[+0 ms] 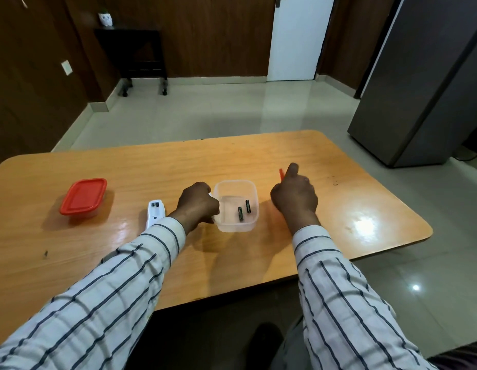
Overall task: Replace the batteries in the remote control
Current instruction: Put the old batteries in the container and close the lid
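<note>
Now both hands grip: left (198,202) the clear tub (236,188), right (294,194) a red lid (281,173)

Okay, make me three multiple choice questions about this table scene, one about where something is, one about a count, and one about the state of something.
1. Where does the remote control lie?
A. left of the left hand
B. inside the clear container
C. on the floor

2. How many batteries lie in the clear container?
A. none
B. two
C. five

3. What is the state of the container with the red lid?
A. lid on
B. lid off
C. tipped over

Answers: 1 A, it lies on the table beside that hand. 2 B, two dark cells show through the open top. 3 A, the lid covers it.
</note>
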